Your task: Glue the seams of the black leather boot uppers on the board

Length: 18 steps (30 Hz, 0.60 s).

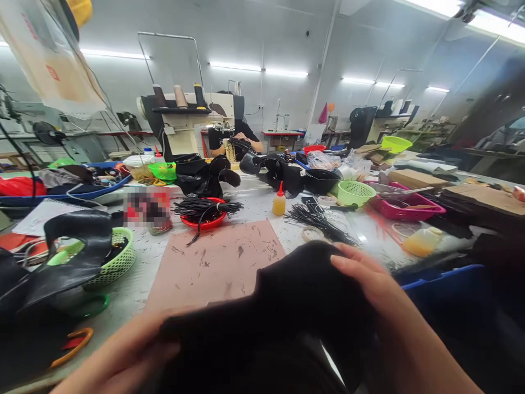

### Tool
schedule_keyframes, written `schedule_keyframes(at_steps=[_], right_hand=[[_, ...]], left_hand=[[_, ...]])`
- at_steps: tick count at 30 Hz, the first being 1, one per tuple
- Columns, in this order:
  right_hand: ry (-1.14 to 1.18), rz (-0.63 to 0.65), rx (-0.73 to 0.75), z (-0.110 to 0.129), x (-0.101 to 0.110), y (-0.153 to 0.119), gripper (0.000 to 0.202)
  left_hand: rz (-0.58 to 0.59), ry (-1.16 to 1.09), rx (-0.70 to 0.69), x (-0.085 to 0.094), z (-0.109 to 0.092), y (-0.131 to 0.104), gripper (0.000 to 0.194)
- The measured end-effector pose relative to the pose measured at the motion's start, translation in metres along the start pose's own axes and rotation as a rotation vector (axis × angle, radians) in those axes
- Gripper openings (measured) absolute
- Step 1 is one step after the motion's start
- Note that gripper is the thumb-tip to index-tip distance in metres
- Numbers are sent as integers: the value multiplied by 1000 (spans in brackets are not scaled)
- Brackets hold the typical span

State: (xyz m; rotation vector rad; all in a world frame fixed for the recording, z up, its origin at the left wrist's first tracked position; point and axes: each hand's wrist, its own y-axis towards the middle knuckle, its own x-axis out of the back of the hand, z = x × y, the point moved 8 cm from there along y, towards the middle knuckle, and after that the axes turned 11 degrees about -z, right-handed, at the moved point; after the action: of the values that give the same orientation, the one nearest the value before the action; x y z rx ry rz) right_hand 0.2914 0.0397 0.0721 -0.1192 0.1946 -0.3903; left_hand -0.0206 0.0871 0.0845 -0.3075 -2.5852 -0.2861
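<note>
A large black glossy piece (287, 323) fills the bottom centre, held up close to the camera. My left hand (139, 339) grips its left edge, the fingers partly hidden and blurred. At its upper right, my right hand (369, 279) is closed on the edge, fingertips over the top. Behind the piece lies a pinkish mat (213, 262) with dark smudges. Beyond the mat are a glue bottle with a red tip (279, 202), a red bowl (207, 221) with black strips across it, and a loose bundle of black strips (320, 221).
Black curved pieces and a green basket (118, 268) stand at the left. To the right are a light green basket (356, 192), a magenta basket (406, 208) and a yellowish bottle (423, 242). A person (246, 142) sits at a sewing machine (184, 120) behind the table.
</note>
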Motion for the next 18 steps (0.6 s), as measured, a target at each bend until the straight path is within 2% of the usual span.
schedule_keyframes(at_steps=[2,3,5,6,8,11,15,18], right_hand=[[6,15,78,23,-18,-14,22],[-13,58,126,33,-30,-20,21],[-61,199,250,49,-56,-33,24],[-80,278,321,56,-69,-38,26],[-96,389,457,64,-86,-42,30],[-145,423,596,66,-95,-35,41],[-282,390,763,74,-94,-25,45],[-226,421,761,84,-94,-22,40]], left_hand=[[117,-9,5,2,-18,1,55],[183,-24,25,-1,-28,3,63],[265,-6,44,-12,-50,9,65],[277,-28,-3,-18,-64,12,62],[398,-78,-23,-40,-82,13,43],[476,-127,0,-58,-91,11,29],[555,31,-59,-62,-94,7,24],[638,44,-144,-66,-103,6,22]])
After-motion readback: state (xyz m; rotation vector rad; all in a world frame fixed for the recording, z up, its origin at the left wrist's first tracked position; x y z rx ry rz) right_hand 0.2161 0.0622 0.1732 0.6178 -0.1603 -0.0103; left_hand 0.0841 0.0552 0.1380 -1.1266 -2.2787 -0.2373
